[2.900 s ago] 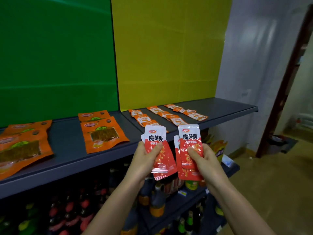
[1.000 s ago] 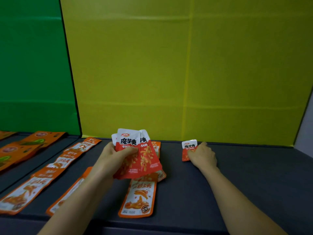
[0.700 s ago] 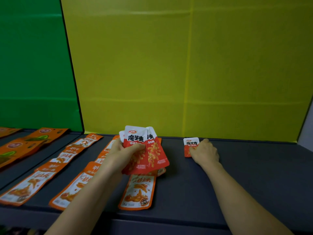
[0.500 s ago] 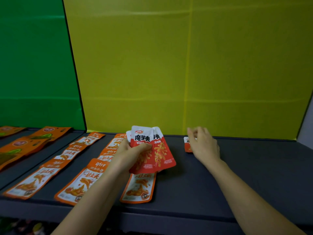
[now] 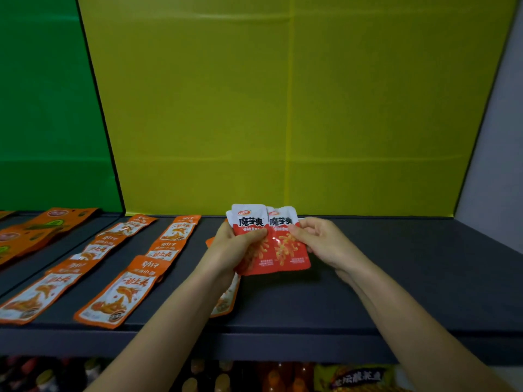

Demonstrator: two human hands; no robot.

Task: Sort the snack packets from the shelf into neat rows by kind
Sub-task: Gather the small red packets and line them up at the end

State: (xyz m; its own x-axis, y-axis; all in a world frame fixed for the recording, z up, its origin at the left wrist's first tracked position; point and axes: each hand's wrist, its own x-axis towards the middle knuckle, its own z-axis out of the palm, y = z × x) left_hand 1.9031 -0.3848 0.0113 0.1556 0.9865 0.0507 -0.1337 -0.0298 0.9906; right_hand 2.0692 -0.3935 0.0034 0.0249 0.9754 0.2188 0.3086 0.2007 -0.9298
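Both hands up over the dark grey shelf point(image 5: 396, 278), holding a small fan of red-and-white packets point(image 5: 271, 244) between them, just above the shelf surface and close to the yellow back panel point(image 5: 283, 108). Left hand point(image 5: 232, 247) clamped on the left side of the fan, thumb pressed across the front of the nearest packet, other fingers hidden behind. Right hand point(image 5: 319, 241) pinching the right-hand packet at its upper edge, thumb on the front, fingers curled together behind. At least three packets in the fan, white tops upward, red lower halves overlapping; exact count not clear.

On the shelf to the left, long orange-and-white packets point(image 5: 113, 295) lying flat in two rows running from front edge to back panel, ends overlapping slightly. One more of the same kind point(image 5: 226, 301) partly hidden under the left forearm, near the front edge. Farther left, beyond a seam in the shelf, larger orange packets point(image 5: 42, 230) flat in front of the green back panel point(image 5: 42, 108).

Right half of the shelf bare. Lower shelf below: bottles point(image 5: 220, 377) and a yellow bag point(image 5: 356, 377), dim and blurred.
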